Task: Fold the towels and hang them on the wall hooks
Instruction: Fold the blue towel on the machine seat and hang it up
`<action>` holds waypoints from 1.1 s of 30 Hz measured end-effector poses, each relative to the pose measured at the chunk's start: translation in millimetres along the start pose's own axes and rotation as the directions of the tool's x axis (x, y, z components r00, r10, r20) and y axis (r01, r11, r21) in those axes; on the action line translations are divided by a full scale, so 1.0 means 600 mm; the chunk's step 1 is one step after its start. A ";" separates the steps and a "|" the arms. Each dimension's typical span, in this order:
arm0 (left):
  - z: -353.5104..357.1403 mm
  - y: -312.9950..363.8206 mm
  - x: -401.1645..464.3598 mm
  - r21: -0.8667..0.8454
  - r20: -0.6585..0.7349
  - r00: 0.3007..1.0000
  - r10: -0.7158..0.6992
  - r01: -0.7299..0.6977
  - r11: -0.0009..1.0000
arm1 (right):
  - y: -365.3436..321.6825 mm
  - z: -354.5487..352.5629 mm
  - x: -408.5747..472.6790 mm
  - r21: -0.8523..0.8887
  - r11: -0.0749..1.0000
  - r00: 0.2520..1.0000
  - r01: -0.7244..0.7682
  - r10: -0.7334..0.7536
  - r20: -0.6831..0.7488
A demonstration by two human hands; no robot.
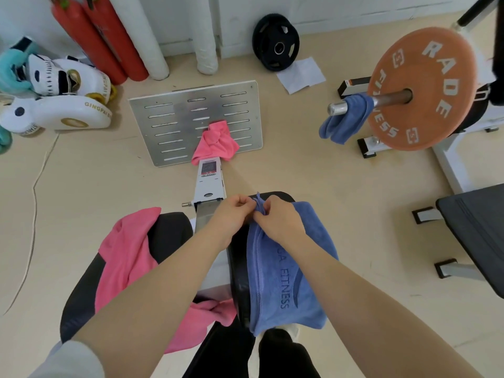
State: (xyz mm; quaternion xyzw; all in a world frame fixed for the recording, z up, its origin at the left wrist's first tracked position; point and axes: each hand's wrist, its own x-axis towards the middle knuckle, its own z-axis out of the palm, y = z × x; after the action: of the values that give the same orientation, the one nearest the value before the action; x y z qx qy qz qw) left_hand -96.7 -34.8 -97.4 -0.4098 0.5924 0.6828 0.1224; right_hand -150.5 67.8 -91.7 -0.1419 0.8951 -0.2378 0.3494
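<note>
Both grips, left hand (231, 211) & right hand (275, 218), pinching blue towel (283, 271) corner, 12 o'clock end of bench (169, 233). Mid-fold; pink towel (128, 255) at 9 untouched, no hooks visible, nothing hung yet.

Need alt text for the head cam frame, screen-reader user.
Both hands, left hand and right hand, pinch the far corner of a blue towel lying on a black padded bench. A pink towel drapes the bench's left pad; another blue towel hangs on a barbell end.
</note>
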 end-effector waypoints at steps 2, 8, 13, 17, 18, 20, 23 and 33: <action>0.001 0.000 0.003 -0.057 -0.076 0.997 -0.024 0.020 0.998 | 0.009 -0.004 -0.009 0.132 0.991 0.999 0.009 -0.004 -0.037; 0.009 0.002 -0.002 -0.266 -0.075 0.988 -0.131 0.107 0.958 | 0.000 -0.002 -0.029 0.179 0.975 0.990 0.130 -0.119 -0.072; 0.012 -0.002 -0.008 -0.421 0.002 0.996 -0.092 0.084 0.903 | -0.005 -0.004 -0.026 0.350 0.935 0.998 0.062 -0.055 -0.031; 0.014 -0.007 -0.015 -0.408 0.066 0.994 -0.090 0.109 0.906 | -0.001 -0.007 -0.018 0.488 0.871 0.997 -0.044 0.070 -0.034; 0.015 -0.006 -0.016 -0.412 0.054 0.994 -0.094 0.107 0.905 | -0.001 -0.006 -0.016 0.494 0.868 0.996 -0.060 0.085 -0.030; 0.018 -0.001 -0.017 -0.405 0.014 0.995 -0.099 0.096 0.909 | -0.003 -0.005 -0.012 0.496 0.865 0.994 -0.077 0.104 -0.025; 0.023 0.009 -0.014 -0.330 -0.095 0.986 -0.138 0.099 0.939 | -0.001 -0.006 -0.012 0.547 0.833 0.986 -0.085 0.149 -0.074; 0.014 0.009 -0.004 -0.266 -0.044 0.980 -0.197 0.178 0.947 | -0.030 0.002 -0.021 0.261 0.964 0.992 0.045 -0.014 -0.122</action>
State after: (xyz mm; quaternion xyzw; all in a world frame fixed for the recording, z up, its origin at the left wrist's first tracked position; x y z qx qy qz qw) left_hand -102.3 -27.6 -92.3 -0.5002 0.4598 0.7253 0.1112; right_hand -139.0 57.5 -76.2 -0.0932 0.8726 -0.3676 0.3077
